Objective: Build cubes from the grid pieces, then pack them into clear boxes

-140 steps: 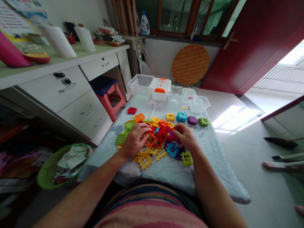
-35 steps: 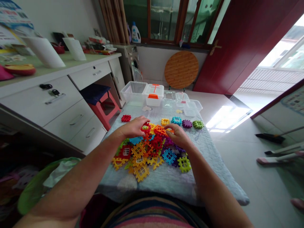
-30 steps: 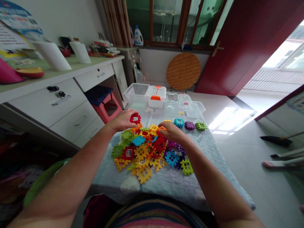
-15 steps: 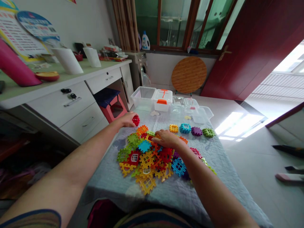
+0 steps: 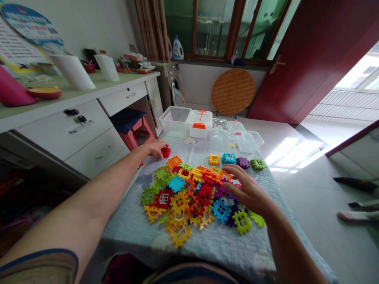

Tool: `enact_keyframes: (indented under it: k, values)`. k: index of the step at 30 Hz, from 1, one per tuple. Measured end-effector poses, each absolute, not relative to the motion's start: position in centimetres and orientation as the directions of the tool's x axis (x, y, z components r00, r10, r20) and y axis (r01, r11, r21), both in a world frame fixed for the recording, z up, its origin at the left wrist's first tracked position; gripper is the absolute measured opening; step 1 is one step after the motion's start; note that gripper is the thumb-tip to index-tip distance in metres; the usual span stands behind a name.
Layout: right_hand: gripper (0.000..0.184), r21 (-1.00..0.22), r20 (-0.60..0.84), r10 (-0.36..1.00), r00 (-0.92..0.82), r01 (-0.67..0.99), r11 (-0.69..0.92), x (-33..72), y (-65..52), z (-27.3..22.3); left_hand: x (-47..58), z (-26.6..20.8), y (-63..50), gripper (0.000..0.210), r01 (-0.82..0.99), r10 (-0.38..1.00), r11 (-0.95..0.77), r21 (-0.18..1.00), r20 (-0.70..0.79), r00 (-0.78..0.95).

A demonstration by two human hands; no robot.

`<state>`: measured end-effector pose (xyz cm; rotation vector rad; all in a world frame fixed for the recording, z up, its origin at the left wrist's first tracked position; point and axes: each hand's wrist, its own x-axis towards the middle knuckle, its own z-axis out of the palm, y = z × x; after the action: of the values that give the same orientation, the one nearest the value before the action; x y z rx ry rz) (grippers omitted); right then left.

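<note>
At the far left edge of the table, my left hand has its fingers closed on a red plastic building block, which seems to rest on the cloth. My right hand is open, fingers apart, over the right side of a loose pile of interlocking building blocks, with nothing visible in it. The pile mixes yellow window pieces, a light blue block, a blue window block, green ones and red ones. Beyond it stand small groups in a row: yellow, blue, purple and green.
Along the table's far end are an open clear bin, a lidded box with orange clips and clear containers. A cabinet counter runs along the left, with a pink stool beside it. The cloth covers the table.
My right hand has moved right and toward me from the pile's middle, its fingers spreading. My left hand stays at the red block, now gripping it nearer the cloth.
</note>
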<state>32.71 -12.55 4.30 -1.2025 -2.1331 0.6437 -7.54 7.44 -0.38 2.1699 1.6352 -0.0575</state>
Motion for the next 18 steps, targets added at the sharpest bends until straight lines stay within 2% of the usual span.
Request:
enact_keyframes:
  k: [4, 8, 13, 18]
  values:
    - [0.037, -0.756, 0.200, 0.976, -0.091, 0.620, 0.213, 37.6, -14.0, 1.5, -7.2, -0.3, 7.6, 0.051, 0.898, 0.853, -0.229, 0.375, -0.367, 0.371]
    - [0.035, -0.806, 0.207, 0.971, 0.117, 0.583, 0.102, 39.9, -14.1, -2.1, -6.7, -0.4, 7.7, 0.057, 0.907, 0.873, -0.264, 0.329, -0.317, 0.370]
    - [0.038, -0.841, 0.203, 0.954, 0.221, 0.539, 0.054, 39.9, -13.6, -4.5, -6.3, -0.5, 7.9, 0.054, 0.926, 0.872, -0.288, 0.243, -0.332, 0.359]
    - [0.040, -0.837, 0.196, 0.950, 0.243, 0.546, 0.033, 39.8, -13.6, -4.7, -6.3, -0.6, 7.9, 0.050, 0.929, 0.874, -0.275, 0.250, -0.337, 0.349]
